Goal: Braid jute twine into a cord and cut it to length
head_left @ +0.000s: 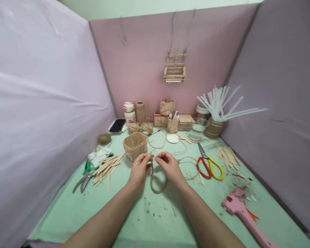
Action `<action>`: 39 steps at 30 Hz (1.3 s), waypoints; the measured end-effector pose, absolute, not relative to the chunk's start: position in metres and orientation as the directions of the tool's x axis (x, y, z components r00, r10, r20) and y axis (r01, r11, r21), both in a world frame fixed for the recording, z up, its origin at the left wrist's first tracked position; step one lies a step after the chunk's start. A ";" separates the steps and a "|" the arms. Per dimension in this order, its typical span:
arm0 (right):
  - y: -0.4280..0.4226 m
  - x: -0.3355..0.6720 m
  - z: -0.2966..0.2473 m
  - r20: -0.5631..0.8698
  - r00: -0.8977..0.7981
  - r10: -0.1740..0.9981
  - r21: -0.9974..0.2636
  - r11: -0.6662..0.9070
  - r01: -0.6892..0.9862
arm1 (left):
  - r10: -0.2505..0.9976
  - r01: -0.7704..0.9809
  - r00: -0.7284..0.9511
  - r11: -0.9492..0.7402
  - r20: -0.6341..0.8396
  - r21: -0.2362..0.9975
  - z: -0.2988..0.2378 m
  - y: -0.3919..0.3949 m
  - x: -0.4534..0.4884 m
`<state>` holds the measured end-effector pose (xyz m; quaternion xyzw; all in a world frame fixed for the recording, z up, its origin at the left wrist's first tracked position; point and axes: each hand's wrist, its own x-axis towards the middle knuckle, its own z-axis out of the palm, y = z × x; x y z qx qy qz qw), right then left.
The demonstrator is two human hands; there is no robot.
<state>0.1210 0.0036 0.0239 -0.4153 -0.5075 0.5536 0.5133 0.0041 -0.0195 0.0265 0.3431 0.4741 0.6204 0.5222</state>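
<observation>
A braided jute cord [158, 191] hangs in a loop between my hands, just above the green table. My left hand [141, 169] pinches its upper end between thumb and fingertips. Close by on the right, my right hand [169, 168] has its thumb and fingers pinched together at the cord's strands; the loop's other side rises under this hand, where its end is hidden. Just behind my left hand stands a basket [135, 146] made of wooden sticks with a braided rim. A thin twine ring [189, 168] lies to the right of my right hand.
Pruning shears [85, 181] and wooden strips [110, 168] lie left. Red-and-yellow scissors [209, 167], more strips [227, 158] and a pink glue gun [244, 212] lie right. Behind are twine balls [133, 128], a water bowl [197, 130] and glue sticks [218, 101].
</observation>
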 end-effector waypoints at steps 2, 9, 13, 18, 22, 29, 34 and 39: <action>0.005 0.126 0.030 0.099 -0.098 0.990 -0.994 0.093 -0.064 | 0.975 -0.390 -0.195 0.023 -0.107 0.921 0.029 -0.020 0.004; 0.002 0.191 0.065 0.155 -0.063 0.986 -0.844 0.165 0.510 | 0.984 -0.407 -0.060 0.132 -0.170 0.904 0.037 -0.022 0.001; 0.012 0.247 0.060 0.059 0.213 0.975 -0.355 -0.179 0.918 | 0.984 -0.410 -0.031 0.149 -0.177 0.900 0.041 -0.023 -0.002; 0.026 0.283 0.042 -0.132 0.298 0.946 -0.085 -0.310 0.947 | 0.982 -0.447 0.000 0.168 -0.188 0.879 0.046 -0.025 -0.006; 0.031 0.282 0.030 -0.254 0.297 0.920 -0.079 -0.326 0.942 | 0.983 -0.467 0.033 0.176 -0.182 0.867 0.048 -0.026 -0.009; 0.044 0.279 0.020 -0.308 0.319 0.896 -0.111 -0.367 0.924 | 0.977 -0.492 0.075 0.208 -0.197 0.845 0.048 -0.026 -0.011; 0.045 0.286 0.035 -0.281 0.312 0.907 0.002 -0.325 0.946 | 0.974 -0.515 0.097 0.227 -0.207 0.827 0.049 -0.027 -0.013; 0.018 0.296 0.056 -0.198 0.314 0.929 0.028 -0.315 0.949 | 0.974 -0.527 0.110 0.226 -0.198 0.819 0.048 -0.027 -0.015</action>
